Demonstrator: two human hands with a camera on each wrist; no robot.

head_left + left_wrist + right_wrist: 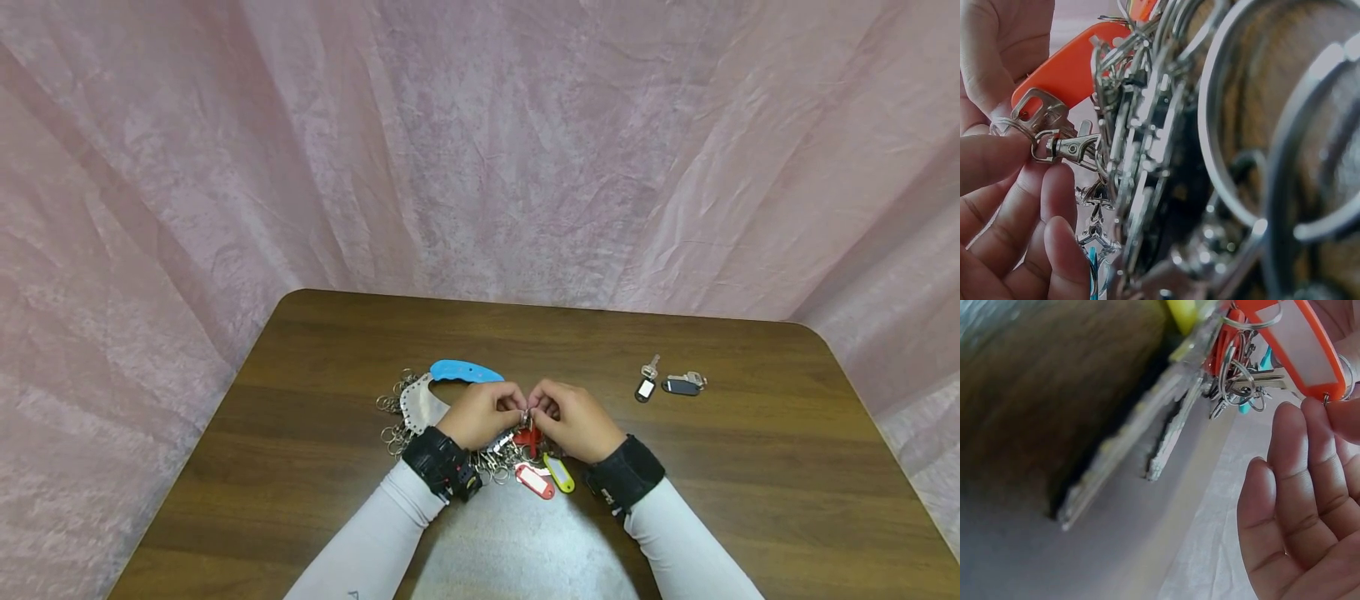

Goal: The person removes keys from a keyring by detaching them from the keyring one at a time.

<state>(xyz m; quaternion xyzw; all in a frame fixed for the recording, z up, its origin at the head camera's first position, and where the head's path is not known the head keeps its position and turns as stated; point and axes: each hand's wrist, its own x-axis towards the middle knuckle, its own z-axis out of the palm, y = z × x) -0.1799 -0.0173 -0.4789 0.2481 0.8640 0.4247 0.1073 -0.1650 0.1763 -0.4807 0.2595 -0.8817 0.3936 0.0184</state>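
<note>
Both hands meet over a bunch of keys and tags. My left hand (478,414) pinches a split ring (1013,130) between thumb and finger, with a small metal swivel clasp (1072,149) linked beside it. Opposite, my right hand (583,423) pinches at the ring end of an orange-red key tag (1310,353) with a white label. Under the left hand lies a silver plate (422,406) with a blue handle (465,371) and many metal rings (395,439) along its edge. A red tag (536,482) and a yellow tag (558,473) lie just below the hands.
Toward the back right of the wooden table (750,467) lie a key with a black, white-labelled tag (645,389) and another key with a dark tag (680,387). A pink curtain (525,167) hangs behind the table's far edge.
</note>
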